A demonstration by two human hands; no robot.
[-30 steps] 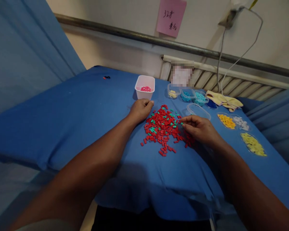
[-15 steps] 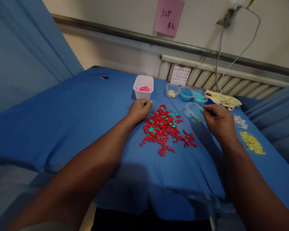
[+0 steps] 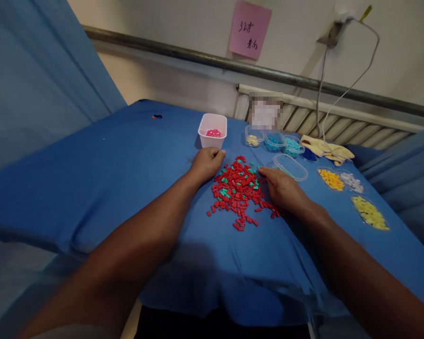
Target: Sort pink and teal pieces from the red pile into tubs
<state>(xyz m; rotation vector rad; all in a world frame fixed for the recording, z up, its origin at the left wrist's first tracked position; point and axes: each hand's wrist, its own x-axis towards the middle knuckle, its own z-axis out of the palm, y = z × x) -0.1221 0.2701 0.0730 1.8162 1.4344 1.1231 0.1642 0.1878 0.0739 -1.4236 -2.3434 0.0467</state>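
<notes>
A heap of small red plastic pieces (image 3: 238,197) with green pieces (image 3: 225,192) scattered among them lies on the blue cloth. My left hand (image 3: 207,163) rests at the heap's upper left edge, fingers curled closed; whatever they may hold is hidden. From the right, my right hand (image 3: 282,187) reaches in with its fingers together, the tips at a green piece on the heap's edge. Whether a piece is pinched there is too small to tell. Just beyond that hand sits a clear shallow tray (image 3: 300,173), partly covered by it.
A white tub (image 3: 212,142) with pink pieces stands behind the heap. Clear containers of cream, blue and turquoise pieces (image 3: 292,145) line the back right. Orange pieces (image 3: 330,179), white pieces (image 3: 352,182) and yellow pieces (image 3: 370,213) lie at right, near a yellow cloth (image 3: 327,148).
My right hand has moved left from above the clear tray to the heap's right edge, uncovering the orange pieces. My left hand stays by the heap, still closed.
</notes>
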